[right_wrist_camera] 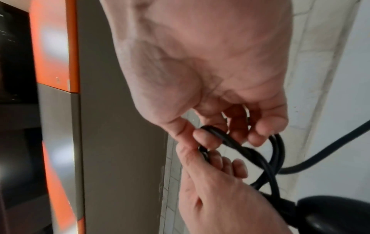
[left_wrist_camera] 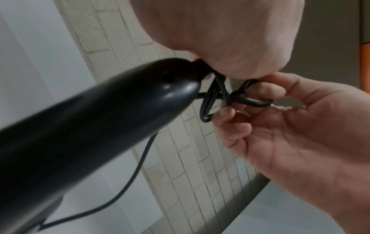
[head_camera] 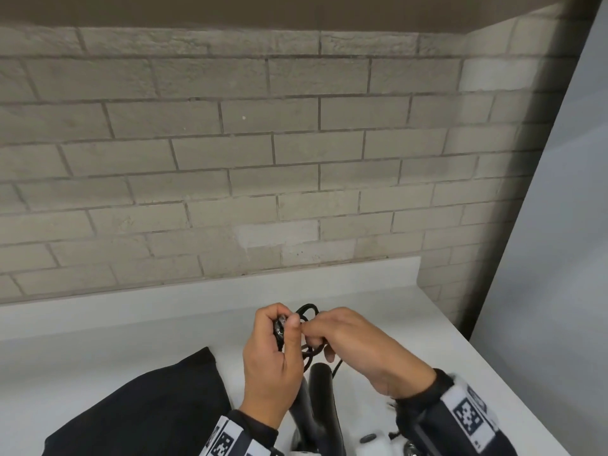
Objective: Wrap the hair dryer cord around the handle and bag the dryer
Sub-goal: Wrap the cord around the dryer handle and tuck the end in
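cord [head_camera: 307,312] black, looped in a small bundle, pinched between both hands just beyond the handle tip | dryer handle [head_camera: 320,381] glossy black, long axis pointing away from the person, directly below the hands | left hand [head_camera: 273,360] and right hand [head_camera: 355,340] both curled on the loops, equally near | dark bag [head_camera: 141,399] on white counter [head_camera: 115,340], left

I see soft, even indoor light with no hard glare. My head view bends the wall [head_camera: 230,153] lines and darkens at the right edge. Both wrist views are smeared; the dryer [left_wrist_camera: 90,126] is out of focus, with small highlights on its shell.
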The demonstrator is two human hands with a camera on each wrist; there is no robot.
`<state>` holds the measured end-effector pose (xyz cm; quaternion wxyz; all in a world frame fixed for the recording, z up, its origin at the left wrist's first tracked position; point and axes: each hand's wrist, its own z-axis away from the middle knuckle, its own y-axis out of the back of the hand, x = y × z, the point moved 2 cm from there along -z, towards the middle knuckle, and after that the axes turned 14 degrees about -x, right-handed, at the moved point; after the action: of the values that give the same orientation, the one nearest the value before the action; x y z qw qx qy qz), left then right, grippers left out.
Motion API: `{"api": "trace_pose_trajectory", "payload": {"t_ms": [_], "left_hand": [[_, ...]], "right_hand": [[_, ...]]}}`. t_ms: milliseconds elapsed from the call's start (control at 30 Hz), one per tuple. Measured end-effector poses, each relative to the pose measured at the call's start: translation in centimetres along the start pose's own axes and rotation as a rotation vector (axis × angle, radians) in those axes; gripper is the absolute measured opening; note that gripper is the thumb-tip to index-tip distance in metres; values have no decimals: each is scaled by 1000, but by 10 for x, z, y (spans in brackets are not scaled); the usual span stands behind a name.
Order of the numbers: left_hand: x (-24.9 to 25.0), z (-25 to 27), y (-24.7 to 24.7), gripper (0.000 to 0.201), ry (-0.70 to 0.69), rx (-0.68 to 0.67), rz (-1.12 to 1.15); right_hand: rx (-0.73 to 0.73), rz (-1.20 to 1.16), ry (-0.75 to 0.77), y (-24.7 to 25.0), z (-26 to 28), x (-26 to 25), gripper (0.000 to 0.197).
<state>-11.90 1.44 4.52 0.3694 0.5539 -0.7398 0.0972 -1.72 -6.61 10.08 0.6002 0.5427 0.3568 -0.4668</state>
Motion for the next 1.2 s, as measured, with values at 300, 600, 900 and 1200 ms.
{"api": "trace_pose_trajectory", "payload": {"t_ms": [300, 600, 900, 1200], "left_hand": [[-10, 2, 4, 11, 27, 54, 1], [-10, -1, 7, 34, 36, 65, -10], [-23, -2, 11, 11, 75, 45, -24], [-34, -4, 13, 16, 115, 47, -36]], "right_hand": [[-69, -123, 136, 2, 14, 9, 13], [-206, -704, 88, 4, 19, 14, 20], [-203, -699, 274, -11, 35, 55, 32], [-240, -434, 270, 12, 69, 74, 40]]}}
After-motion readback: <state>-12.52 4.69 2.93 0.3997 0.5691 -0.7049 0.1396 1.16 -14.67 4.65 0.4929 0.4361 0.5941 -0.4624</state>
